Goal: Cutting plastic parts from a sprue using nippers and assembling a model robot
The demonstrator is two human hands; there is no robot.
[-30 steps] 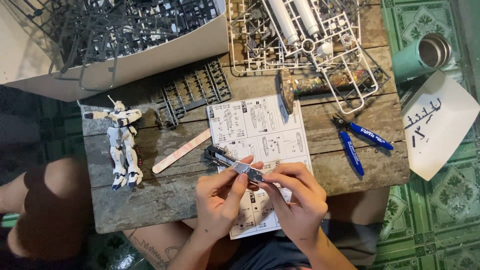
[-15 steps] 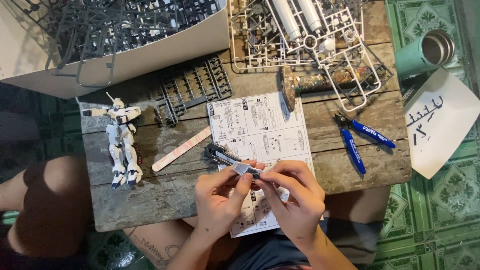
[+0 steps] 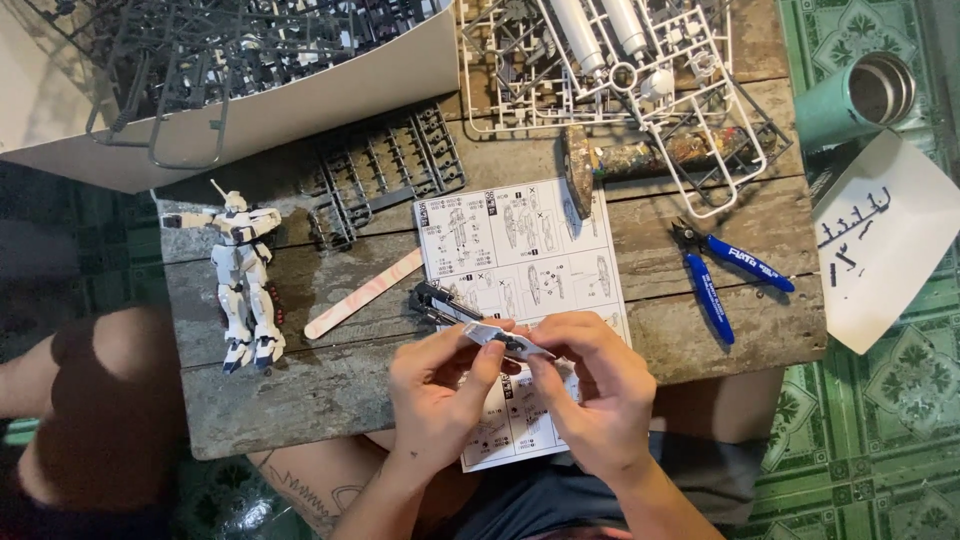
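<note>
Left hand (image 3: 435, 385) & right hand (image 3: 590, 390) pinching small grey model part (image 3: 505, 342) over instruction sheet (image 3: 520, 250). Nearby: blue nippers (image 3: 725, 275), sanding stick (image 3: 362, 293), white robot figure (image 3: 245, 275). Part detail obscured by fingers.

- We see an open cardboard box (image 3: 300, 95) at the table's far left corner, pale on its outer wall and filled with dark grey plastic frames.
- An instruction sheet (image 3: 520, 250) lies flat mid-table, white with black line diagrams in boxed panels; its near edge hangs over the table's front and our hands cover part of it.
- A white paper (image 3: 885, 250) with black hand-drawn marks lies off the table's right edge, over the green tiled floor, tilted, just beside a teal cup.
- The blue cutter handles carry a small white printed label (image 3: 745, 262), right of the sheet.
- We see no screens or signs.
</note>
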